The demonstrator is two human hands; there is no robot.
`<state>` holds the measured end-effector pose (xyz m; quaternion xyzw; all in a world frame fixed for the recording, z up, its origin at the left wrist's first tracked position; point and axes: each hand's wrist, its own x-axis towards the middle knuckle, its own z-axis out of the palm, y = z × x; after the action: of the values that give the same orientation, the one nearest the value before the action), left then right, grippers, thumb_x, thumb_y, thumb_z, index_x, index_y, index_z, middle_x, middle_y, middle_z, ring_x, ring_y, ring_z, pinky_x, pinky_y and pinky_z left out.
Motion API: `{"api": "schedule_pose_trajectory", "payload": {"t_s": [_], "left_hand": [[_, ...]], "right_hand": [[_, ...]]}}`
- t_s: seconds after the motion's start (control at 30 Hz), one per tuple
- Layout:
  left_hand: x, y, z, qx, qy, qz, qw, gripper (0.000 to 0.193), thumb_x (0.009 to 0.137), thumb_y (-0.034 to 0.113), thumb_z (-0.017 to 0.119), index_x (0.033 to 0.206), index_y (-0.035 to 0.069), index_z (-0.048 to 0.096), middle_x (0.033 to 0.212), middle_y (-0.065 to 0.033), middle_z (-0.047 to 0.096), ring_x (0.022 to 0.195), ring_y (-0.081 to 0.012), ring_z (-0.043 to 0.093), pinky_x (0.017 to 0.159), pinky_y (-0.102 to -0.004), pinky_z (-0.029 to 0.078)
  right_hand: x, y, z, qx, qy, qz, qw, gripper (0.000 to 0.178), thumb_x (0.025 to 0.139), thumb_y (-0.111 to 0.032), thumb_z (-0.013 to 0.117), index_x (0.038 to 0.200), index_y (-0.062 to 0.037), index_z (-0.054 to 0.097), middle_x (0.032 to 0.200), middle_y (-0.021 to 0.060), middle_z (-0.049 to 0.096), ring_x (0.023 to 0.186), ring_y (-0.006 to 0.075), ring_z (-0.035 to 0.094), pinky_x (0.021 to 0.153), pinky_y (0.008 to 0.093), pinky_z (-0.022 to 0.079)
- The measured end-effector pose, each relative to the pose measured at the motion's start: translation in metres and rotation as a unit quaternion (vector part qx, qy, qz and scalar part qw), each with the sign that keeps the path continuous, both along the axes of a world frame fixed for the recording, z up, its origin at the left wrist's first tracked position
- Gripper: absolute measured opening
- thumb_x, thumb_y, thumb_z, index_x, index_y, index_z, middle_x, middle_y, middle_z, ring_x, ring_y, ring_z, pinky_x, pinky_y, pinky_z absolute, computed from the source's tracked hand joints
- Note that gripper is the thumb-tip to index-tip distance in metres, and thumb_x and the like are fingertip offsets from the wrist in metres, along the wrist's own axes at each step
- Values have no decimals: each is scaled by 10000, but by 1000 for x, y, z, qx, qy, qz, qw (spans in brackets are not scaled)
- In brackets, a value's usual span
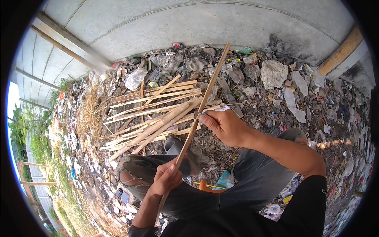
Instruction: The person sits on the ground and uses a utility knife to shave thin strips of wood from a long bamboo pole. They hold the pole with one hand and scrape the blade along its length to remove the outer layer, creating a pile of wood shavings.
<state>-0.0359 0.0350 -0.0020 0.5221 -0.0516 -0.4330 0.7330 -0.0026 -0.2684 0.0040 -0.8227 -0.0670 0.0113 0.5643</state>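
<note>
A long, narrow bamboo strip [213, 83] slants across the middle, from near my lap up toward the wall. My left hand [167, 178] is closed around its lower part, above my knee. Against the strip's middle, my right hand [226, 125] is closed, thumb along the edge. A small dark, bluish bit shows at the thumb tip; what the fingers grip there is mostly hidden. Just beyond lies a loose pile of split bamboo strips [153, 103], with thicker bamboo pieces [158, 126] on top.
I sit low with bent knees on littered ground. A grey concrete wall [205, 23] stands ahead, with a large stone [274, 74] at its foot. An orange object [203, 185] lies between my legs. Dry straw [90, 112] is left of the pile; a bamboo post [341, 51] leans right.
</note>
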Motion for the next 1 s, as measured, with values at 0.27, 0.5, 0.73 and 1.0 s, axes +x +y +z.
{"api": "schedule_pose_trajectory", "payload": {"t_s": [0.27, 0.5, 0.73, 1.0], "left_hand": [[2, -2, 1, 2, -25, 0, 1000, 610, 1087, 395, 473, 1545, 4, 378, 507, 54, 326, 402, -41, 262, 417, -220, 276], [0, -2, 0, 18, -27, 1, 999, 621, 1080, 407, 487, 1541, 4, 386, 507, 56, 324, 403, -38, 263, 417, -219, 272], [3, -1, -1, 0, -28, 4, 1000, 602, 1087, 391, 474, 1542, 6, 388, 508, 59, 324, 401, -43, 269, 418, -222, 266], [2, -1, -4, 21, -24, -2, 999, 592, 1094, 385, 457, 1546, 11, 382, 505, 53, 333, 400, -50, 275, 421, -232, 266]], "right_hand": [[3, -3, 1, -32, -28, -13, 999, 453, 1076, -422, 502, 1045, -23, 714, 577, 132, 545, 517, 226, 532, 549, 385, 427], [-5, 3, -5, 16, 8, 14, 1000, 452, 1081, -409, 495, 1037, -14, 709, 571, 113, 534, 523, 212, 487, 556, 380, 422], [5, -4, -3, 62, 75, 56, 994, 483, 1086, -429, 478, 1019, -8, 707, 555, 91, 520, 527, 190, 462, 550, 374, 411], [-1, 8, -21, 90, 36, 47, 994, 471, 1083, -447, 498, 892, -30, 605, 551, -40, 389, 446, 97, 394, 449, 319, 357]]}}
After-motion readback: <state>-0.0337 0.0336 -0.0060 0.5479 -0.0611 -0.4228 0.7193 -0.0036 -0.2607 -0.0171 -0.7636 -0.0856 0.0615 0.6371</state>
